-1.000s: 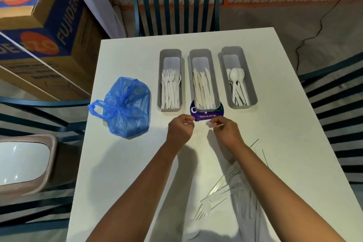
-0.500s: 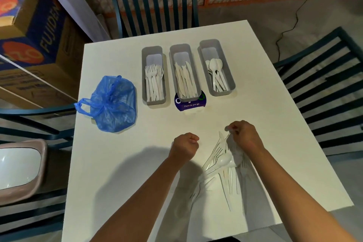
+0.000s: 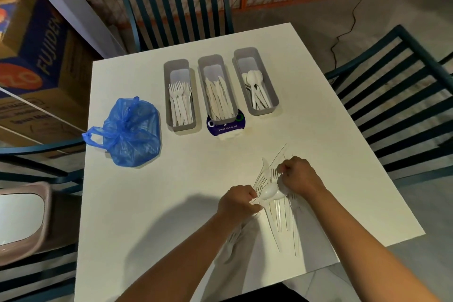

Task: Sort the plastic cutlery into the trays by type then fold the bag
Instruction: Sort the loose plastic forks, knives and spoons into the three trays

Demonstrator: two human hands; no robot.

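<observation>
Nearest on the white desk, a loose heap of white plastic cutlery lies under both hands. Left hand fingers pinch its near edge; right hand fingers curl around pieces at its far side. Tangled tines could drag extras along, mixing types. Beyond the heap stand three grey trays, with a knotted blue plastic bag to their left.

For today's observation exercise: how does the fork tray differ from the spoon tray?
The fork tray is the leftmost of three; the spoon tray is the rightmost. The fork tray holds forks with tines pointing away; the spoon tray holds spoons, bowls pointing away. Both are grey, narrow, open-topped, and roughly half filled.
</observation>
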